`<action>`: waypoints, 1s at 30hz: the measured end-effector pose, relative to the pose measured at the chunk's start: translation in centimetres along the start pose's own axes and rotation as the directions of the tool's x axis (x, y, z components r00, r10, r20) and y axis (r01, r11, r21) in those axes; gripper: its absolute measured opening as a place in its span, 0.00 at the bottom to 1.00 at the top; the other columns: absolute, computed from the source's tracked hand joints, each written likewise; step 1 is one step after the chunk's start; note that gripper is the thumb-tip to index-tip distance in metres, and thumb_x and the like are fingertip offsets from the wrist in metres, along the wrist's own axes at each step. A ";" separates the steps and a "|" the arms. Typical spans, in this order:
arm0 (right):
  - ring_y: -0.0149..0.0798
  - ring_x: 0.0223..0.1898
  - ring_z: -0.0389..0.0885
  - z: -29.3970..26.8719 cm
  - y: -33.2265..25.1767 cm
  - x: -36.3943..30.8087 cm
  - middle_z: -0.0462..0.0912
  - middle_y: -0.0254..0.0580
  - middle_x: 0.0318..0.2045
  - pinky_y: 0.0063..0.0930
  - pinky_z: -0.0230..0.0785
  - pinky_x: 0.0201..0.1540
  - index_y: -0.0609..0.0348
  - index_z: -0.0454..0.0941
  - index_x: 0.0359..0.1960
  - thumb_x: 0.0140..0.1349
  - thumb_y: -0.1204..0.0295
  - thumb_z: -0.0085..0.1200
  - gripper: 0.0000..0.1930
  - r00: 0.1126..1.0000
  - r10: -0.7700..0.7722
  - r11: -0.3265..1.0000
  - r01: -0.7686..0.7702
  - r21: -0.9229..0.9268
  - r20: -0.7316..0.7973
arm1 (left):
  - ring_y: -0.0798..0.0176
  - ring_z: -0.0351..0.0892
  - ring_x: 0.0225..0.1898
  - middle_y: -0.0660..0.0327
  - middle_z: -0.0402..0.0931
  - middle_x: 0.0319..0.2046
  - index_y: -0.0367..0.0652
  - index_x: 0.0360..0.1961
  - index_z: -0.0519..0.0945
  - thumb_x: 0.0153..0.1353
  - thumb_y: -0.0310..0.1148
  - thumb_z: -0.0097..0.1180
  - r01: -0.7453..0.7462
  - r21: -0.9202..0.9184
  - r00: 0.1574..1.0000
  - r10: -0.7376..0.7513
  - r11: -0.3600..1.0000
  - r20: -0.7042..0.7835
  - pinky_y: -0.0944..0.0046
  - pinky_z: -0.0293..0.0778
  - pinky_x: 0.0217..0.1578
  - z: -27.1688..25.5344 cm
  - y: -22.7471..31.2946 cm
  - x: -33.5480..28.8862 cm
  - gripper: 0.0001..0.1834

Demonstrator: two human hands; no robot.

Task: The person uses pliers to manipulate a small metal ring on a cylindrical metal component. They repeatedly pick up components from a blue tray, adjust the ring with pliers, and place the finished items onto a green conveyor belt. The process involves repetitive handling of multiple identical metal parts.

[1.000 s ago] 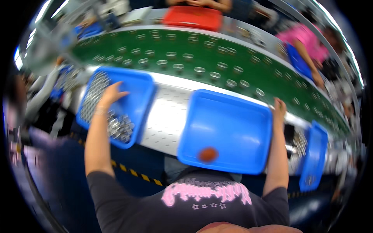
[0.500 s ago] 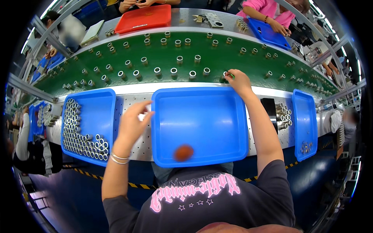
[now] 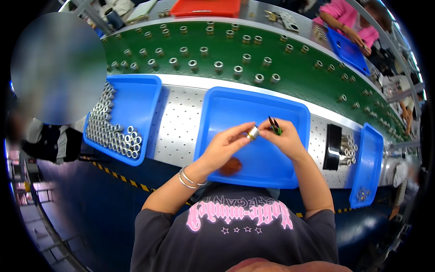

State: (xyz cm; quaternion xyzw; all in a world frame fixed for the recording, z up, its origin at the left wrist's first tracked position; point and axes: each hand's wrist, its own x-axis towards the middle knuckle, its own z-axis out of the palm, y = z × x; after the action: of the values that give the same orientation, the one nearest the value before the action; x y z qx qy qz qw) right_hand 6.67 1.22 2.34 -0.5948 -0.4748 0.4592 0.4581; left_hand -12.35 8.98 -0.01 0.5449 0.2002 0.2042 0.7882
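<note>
Drew right hand (image 3: pixel 287 139) back from belt (image 3: pixel 300 72) beyond tray (image 3: pixel 272 170), keeping snips (image 3: pixel 275 128) in curled fingers; now pinching tube (image 3: pixel 253 133) above tray in left hand (image 3: pixel 221 148), opened only tube-wide; thus bringing both hands together at tube

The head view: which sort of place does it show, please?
Probably a factory assembly line: metal cylinders stand along a green belt, a blue tray holds many more, and a person in pink works at another tray across the belt.
</note>
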 end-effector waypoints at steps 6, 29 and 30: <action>0.30 0.25 0.73 2.9 -1.0 -1.2 0.76 0.38 0.24 0.22 0.64 0.28 0.60 0.78 0.33 0.49 0.76 0.59 0.09 0.983 -0.163 0.929 0.125 -0.348 -0.082 | 0.67 0.72 0.49 0.57 0.71 0.48 0.37 0.58 0.64 0.59 0.23 0.51 0.040 -0.076 0.999 -0.040 0.996 -0.002 0.69 0.68 0.49 -0.7 -0.8 -1.4 0.25; 0.29 0.23 0.71 4.8 -1.1 -2.6 0.74 0.39 0.23 0.20 0.61 0.25 0.62 0.76 0.29 0.51 0.77 0.58 0.05 0.972 -0.160 0.981 0.137 -0.139 -0.173 | 0.61 0.73 0.48 0.58 0.71 0.45 0.40 0.56 0.64 0.61 0.25 0.50 0.000 -0.579 0.983 -0.106 0.815 -0.149 0.64 0.70 0.51 -0.9 -0.2 -2.7 0.21; 0.30 0.23 0.71 5.0 -1.3 -2.6 0.75 0.39 0.23 0.21 0.63 0.25 0.62 0.76 0.29 0.50 0.77 0.58 0.05 0.963 -0.192 0.969 0.155 -0.194 -0.190 | 0.60 0.73 0.47 0.56 0.71 0.44 0.40 0.55 0.64 0.60 0.25 0.50 -0.003 -0.586 0.982 -0.108 0.810 -0.154 0.64 0.70 0.51 -0.7 -0.2 -2.6 0.21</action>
State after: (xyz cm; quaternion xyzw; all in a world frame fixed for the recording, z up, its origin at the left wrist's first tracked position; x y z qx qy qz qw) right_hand 1.28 -0.61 3.13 -0.6336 -0.5138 0.3084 0.4893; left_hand -14.94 8.05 -0.20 0.2503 0.2136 0.2822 0.9012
